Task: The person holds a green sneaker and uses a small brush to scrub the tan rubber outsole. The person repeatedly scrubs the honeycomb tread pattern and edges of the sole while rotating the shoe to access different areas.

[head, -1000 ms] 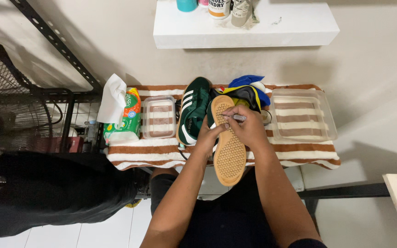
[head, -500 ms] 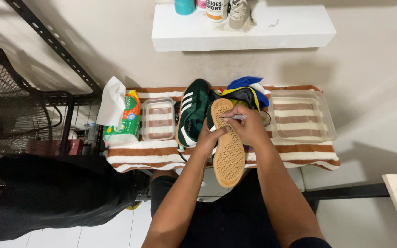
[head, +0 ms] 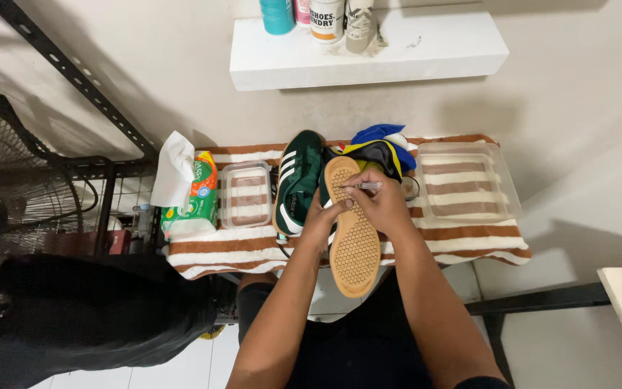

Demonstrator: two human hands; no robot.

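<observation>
A light, sole-up shoe (head: 355, 238) with a stiff gum sole is held above the striped towel (head: 469, 241), gripped at its side by the left hand (head: 323, 223), while a thin tool (head: 365, 186) is pinched in the right hand (head: 383, 205).

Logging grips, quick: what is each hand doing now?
Left hand: closed on the shoe, sole up.
Right hand: closed on a thin tool against the sole.

green-orange tissue pack (head: 194, 200) left on towel (head: 469, 241) — labelled bottles (head: 325, 18) on shelf (head: 426, 54).
</observation>
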